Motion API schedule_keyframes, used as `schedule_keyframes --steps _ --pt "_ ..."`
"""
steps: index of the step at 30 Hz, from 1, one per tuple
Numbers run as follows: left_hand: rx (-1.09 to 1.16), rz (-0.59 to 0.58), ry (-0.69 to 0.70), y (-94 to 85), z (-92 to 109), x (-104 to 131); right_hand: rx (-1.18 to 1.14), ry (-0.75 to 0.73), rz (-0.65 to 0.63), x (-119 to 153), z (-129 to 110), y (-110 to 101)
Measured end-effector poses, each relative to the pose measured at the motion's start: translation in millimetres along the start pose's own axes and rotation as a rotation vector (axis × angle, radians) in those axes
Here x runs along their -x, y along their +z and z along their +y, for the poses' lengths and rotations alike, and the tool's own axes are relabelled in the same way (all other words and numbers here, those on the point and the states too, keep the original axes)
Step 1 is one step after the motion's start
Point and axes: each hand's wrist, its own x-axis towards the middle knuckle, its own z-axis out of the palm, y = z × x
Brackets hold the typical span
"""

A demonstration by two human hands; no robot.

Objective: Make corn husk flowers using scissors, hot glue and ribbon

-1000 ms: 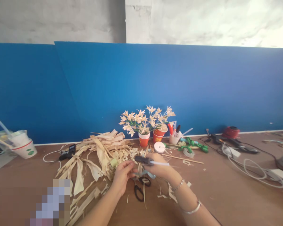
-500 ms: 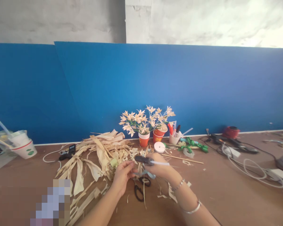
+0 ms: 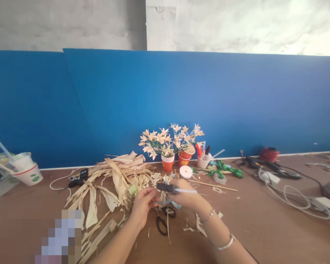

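My right hand (image 3: 183, 194) is wrapped around a dark glue gun (image 3: 166, 188); a translucent glue stick (image 3: 186, 190) sticks out of its back end. The gun's front points left, close to the fingertips of my left hand (image 3: 143, 206). Those fingers are pinched together, and what they hold is too small to make out. Black-handled scissors (image 3: 162, 224) lie on the table just below both hands. Pale dried husk strips (image 3: 118, 179) are heaped to the left of and behind my left hand. Small husk scraps lie around the scissors.
Pale husk flowers (image 3: 162, 138) stand in red paper cups (image 3: 168, 165) against a blue partition (image 3: 181, 91). A white tape roll (image 3: 186, 172), a thin stick (image 3: 213, 185) and green bundles (image 3: 228, 169) lie behind my right hand. Cables (image 3: 288, 198) spread at right; a tilted cup (image 3: 30, 175) is at left.
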Motion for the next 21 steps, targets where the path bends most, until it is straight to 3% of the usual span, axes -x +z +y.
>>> schedule_keyframes --steps 21 --pt "-0.004 0.01 -0.001 0.4 -0.1 -0.1 0.033 0.032 0.014 -0.3 -0.8 -0.8"
